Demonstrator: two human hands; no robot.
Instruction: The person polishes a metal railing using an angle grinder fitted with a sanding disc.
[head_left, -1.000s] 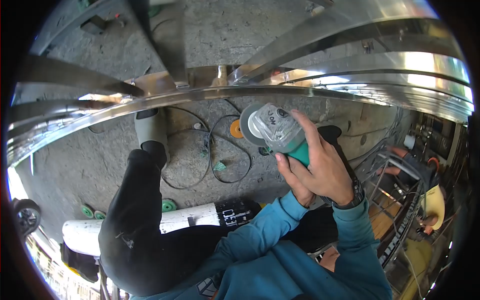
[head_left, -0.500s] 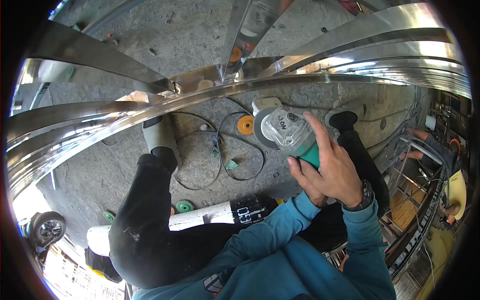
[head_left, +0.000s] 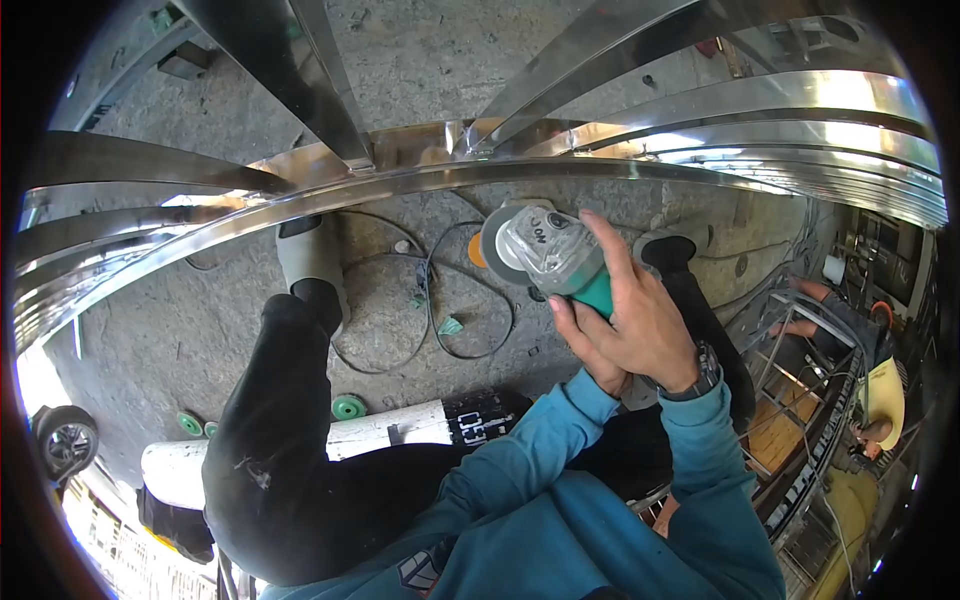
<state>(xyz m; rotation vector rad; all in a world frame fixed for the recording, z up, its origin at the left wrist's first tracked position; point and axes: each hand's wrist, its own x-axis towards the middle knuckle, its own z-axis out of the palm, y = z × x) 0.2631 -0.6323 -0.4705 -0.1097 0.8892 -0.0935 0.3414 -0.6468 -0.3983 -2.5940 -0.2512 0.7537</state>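
2 hands hold 1 angle grinder (head_left: 548,250). The right hand (head_left: 640,325) wraps the green body from above, index finger extended along the housing. The left hand (head_left: 585,358) clasps it underneath, mostly hidden. The disc sits just below the polished steel rail (head_left: 400,185); contact cannot be told.

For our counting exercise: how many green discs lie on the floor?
3. One green disc lies beside the white cylinder; two more sit together left of the trouser leg. Others may be hidden.
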